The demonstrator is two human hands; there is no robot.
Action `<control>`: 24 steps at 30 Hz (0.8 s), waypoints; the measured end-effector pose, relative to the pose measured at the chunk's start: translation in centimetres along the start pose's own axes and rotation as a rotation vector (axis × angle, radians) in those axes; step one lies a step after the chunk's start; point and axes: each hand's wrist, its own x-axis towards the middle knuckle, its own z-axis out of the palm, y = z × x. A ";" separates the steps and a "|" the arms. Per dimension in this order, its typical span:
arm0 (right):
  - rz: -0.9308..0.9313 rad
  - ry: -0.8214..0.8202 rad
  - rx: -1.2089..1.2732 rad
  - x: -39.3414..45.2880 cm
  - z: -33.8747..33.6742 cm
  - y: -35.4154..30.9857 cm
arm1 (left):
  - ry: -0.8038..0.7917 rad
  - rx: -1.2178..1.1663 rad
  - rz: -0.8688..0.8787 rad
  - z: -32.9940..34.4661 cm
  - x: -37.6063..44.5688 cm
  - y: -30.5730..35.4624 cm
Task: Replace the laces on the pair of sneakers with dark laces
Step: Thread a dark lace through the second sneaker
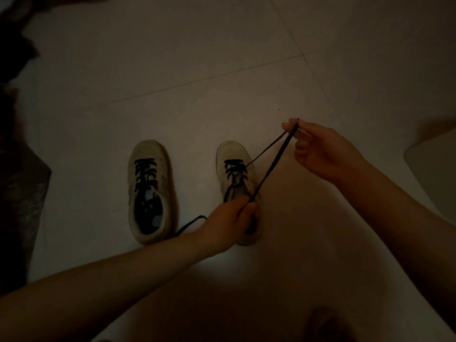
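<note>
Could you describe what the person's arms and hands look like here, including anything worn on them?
Both forearms are bare, with no sleeves in view. The left hand and right hand show no gloves, rings or watch, though the dim light could hide small details.

No text, label, brand or number can be read anywhere. The two pale sneakers [150, 191] on the dim tiled floor [172, 70] show no legible logo or writing.

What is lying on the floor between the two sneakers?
Head view: mostly bare floor between the left sneaker and right sneaker; near the heels, a loose dark lace.
</note>
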 end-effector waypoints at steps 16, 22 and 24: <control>-0.032 -0.130 -0.677 -1.7 1.5 5.5 | 0.001 0.534 -0.024 -1.5 3.9 1.8; -0.023 -0.076 -0.497 -1.0 1.4 6.0 | 0.136 0.691 -0.071 -2.0 4.1 0.7; -0.015 -0.044 -0.458 -0.8 1.7 6.3 | 0.177 0.699 -0.064 -2.1 3.9 0.2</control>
